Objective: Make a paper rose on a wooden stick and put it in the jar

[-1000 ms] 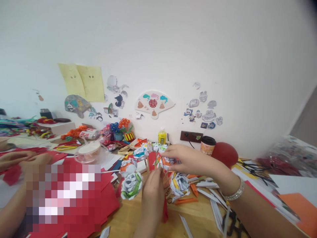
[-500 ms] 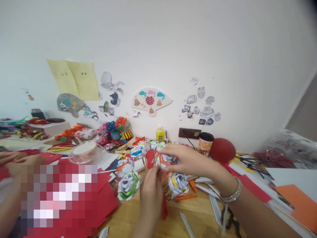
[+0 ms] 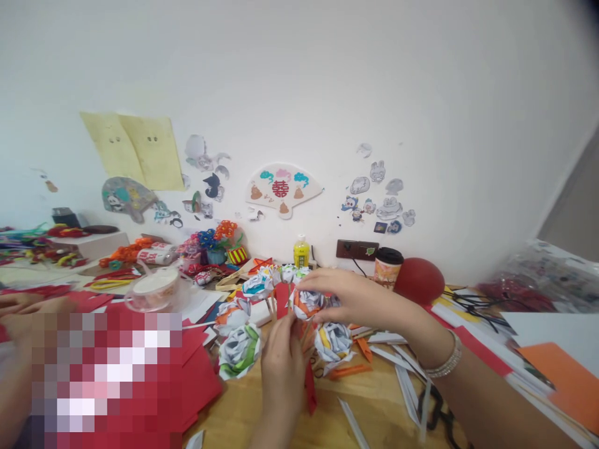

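My left hand (image 3: 281, 368) is closed round the wooden sticks of a bunch of paper roses (image 3: 262, 299) at the middle of the wooden table (image 3: 374, 424). My right hand (image 3: 346, 298), with a sparkly bracelet on the wrist, pinches a white-and-orange paper rose (image 3: 306, 304) at the top of the bunch. More paper roses lie just beside it: a green-and-white one (image 3: 238, 351) to the left and a yellow-striped one (image 3: 333, 342) below my right hand. A red paper strip (image 3: 309, 390) hangs under my left hand.
Red paper sheets (image 3: 201, 374) cover the table's left, where another person's hands (image 3: 28, 305) rest. A tape roll (image 3: 152, 288), a yellow bottle (image 3: 301, 252), a coffee cup (image 3: 387, 266) and a red ball (image 3: 418, 280) stand near the wall. White paper strips (image 3: 407, 386) and orange card (image 3: 561, 380) lie right.
Both hands stay on the bunch of roses. The view has shifted slightly down and left, and my right hand's fingers have closed more tightly on the orange-and-white rose.
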Motion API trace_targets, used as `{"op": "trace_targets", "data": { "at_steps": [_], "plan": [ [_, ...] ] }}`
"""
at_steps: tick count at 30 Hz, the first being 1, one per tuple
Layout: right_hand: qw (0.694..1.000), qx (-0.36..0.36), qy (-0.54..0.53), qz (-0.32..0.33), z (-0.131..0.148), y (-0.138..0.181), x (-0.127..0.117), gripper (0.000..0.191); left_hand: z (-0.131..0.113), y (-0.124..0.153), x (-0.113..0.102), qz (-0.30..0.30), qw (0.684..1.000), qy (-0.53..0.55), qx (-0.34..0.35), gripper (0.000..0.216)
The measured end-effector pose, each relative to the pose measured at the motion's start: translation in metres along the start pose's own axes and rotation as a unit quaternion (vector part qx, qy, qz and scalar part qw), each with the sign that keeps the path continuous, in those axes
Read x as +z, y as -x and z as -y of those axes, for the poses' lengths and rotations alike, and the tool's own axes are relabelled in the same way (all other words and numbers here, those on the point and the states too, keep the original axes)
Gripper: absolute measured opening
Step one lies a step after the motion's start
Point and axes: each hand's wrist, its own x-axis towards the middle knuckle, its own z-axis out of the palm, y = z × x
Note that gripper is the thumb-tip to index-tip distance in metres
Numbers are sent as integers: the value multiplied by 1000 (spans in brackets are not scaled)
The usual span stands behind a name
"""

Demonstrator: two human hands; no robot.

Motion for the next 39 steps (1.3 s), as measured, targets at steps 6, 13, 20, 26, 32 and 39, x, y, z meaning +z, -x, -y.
{"op": "trace_targets", "data": {
  "at_steps": [6, 13, 20, 26, 32, 39],
  "plan": [
    [999, -20, 50, 12, 4, -6, 1, 38, 2, 1, 1, 3, 1000, -13, 4, 21],
    [997, -39, 52, 38, 0, -9, 0, 38, 3, 3, 2, -4, 1000, -11, 22, 23],
    [995, -47, 46, 73, -4, -13, -5, 41, 5, 4, 3, -5, 999, -15, 37, 25],
    [999, -19, 32, 29, -3, -6, -1, 50, 2, 0, 4, -17, 1000, -17, -10, 22],
    [997, -17, 68, 11, 1, -7, 3, 44, 1, 1, 6, -32, 999, -10, -9, 22],
    [997, -40, 71, 8, 0, -13, 2, 41, -2, -3, 4, -33, 999, -16, -3, 22]
  ]
}}
